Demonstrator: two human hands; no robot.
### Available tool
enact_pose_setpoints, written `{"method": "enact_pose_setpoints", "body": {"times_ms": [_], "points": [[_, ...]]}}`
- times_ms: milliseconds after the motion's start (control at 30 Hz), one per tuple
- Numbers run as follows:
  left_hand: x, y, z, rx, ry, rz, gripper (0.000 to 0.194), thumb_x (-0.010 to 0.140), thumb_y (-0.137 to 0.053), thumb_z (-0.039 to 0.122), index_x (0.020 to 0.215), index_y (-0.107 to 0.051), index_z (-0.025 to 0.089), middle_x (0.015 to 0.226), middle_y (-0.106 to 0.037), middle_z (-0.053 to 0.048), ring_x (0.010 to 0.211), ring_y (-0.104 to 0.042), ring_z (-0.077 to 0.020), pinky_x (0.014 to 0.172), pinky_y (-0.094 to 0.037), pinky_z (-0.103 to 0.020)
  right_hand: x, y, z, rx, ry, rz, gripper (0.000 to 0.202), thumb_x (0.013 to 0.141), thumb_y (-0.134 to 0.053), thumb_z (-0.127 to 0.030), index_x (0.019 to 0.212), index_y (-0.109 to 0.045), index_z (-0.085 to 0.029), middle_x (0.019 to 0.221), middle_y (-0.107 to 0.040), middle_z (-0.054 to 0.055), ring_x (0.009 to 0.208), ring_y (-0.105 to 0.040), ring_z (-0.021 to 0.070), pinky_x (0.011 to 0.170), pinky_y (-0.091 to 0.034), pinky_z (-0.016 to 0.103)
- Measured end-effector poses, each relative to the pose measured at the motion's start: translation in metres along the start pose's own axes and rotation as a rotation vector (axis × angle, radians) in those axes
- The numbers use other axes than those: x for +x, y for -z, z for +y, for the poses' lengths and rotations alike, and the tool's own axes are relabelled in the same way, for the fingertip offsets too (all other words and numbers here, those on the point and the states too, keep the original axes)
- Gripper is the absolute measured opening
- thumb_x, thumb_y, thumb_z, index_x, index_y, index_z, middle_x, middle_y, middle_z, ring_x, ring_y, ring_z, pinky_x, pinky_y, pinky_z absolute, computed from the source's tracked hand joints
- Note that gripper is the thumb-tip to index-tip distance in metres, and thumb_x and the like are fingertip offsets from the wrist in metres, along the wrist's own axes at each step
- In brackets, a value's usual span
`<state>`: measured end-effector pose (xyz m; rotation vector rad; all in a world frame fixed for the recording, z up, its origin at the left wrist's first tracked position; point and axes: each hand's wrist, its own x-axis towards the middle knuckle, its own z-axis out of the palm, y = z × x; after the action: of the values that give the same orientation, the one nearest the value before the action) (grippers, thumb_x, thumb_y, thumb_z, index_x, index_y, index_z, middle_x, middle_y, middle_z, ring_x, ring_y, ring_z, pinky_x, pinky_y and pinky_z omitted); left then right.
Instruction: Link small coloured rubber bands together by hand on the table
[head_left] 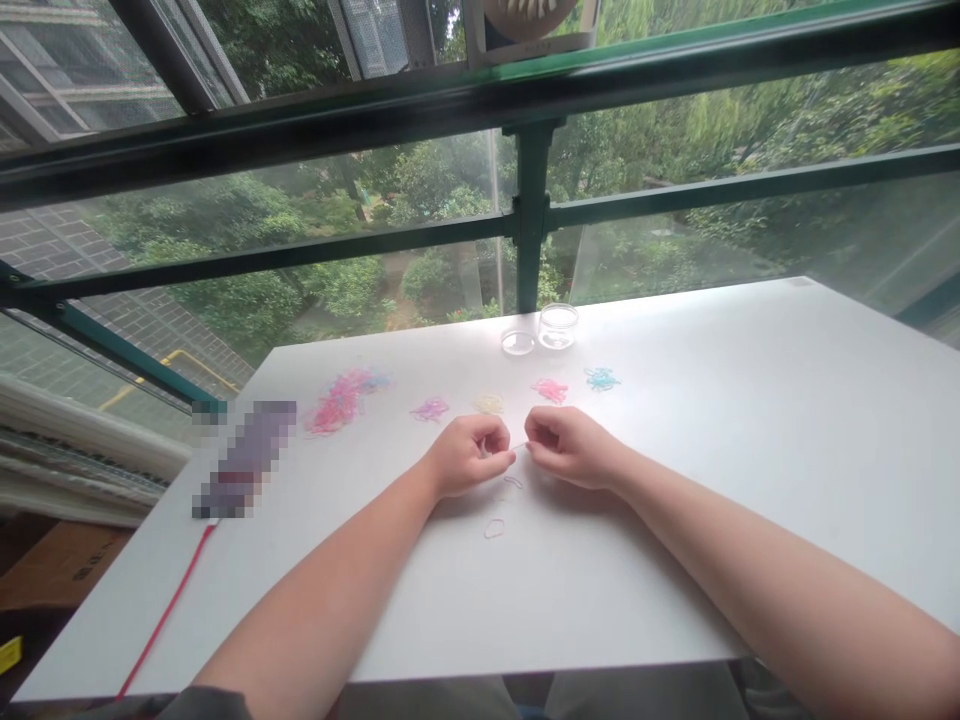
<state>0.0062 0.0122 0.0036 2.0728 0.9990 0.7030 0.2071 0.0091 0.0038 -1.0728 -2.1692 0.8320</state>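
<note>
A thin pale elastic band (520, 446) spans the small gap between my two hands, just above the white table. My left hand (466, 458) pinches one end of it between thumb and fingers. At the other end, my right hand (576, 447) is closed in a similar pinch. Right below them lie a loose purplish band (513, 482) and a pinkish band (493, 528). Beyond the hands are small piles of bands: purple (430, 408), yellow (489, 403), pink (551, 390) and blue (602, 378). Fingertip details are too small to make out.
A larger mixed pile of bands (341, 402) lies at the left. A clear round jar (558, 330) and a shallow clear dish or lid (517, 343) stand near the table's far edge. A blurred-out object (247, 460) with a red cord (169, 605) lies at far left.
</note>
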Motion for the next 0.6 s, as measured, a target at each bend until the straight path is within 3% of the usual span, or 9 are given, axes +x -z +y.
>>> {"method": "enact_pose_setpoints", "body": {"times_ms": [233, 600], "points": [[0.001, 0.001, -0.003, -0.028, -0.005, -0.03, 0.012, 0.067, -0.054, 0.015, 0.06, -0.044, 0.016, 0.058, -0.046, 0.003, 0.055, -0.041, -0.0078, 0.052, -0.034, -0.02, 0.004, 0.008, 0.01, -0.076, -0.072, 0.13, 0.01, 0.067, -0.048, -0.014, 0.065, -0.04, -0.019, 0.055, -0.042, -0.005, 0.051, -0.036, 0.0088, 0.05, -0.028, 0.022], [0.001, 0.0, -0.002, -0.038, -0.008, -0.006, 0.011, 0.067, -0.055, 0.018, 0.061, -0.047, 0.015, 0.059, -0.047, 0.003, 0.056, -0.041, -0.0084, 0.052, -0.033, -0.021, 0.001, 0.001, -0.001, -0.098, -0.047, 0.077, 0.01, 0.067, -0.048, -0.015, 0.065, -0.04, -0.02, 0.055, -0.041, -0.005, 0.051, -0.035, 0.0089, 0.049, -0.027, 0.022]]}}
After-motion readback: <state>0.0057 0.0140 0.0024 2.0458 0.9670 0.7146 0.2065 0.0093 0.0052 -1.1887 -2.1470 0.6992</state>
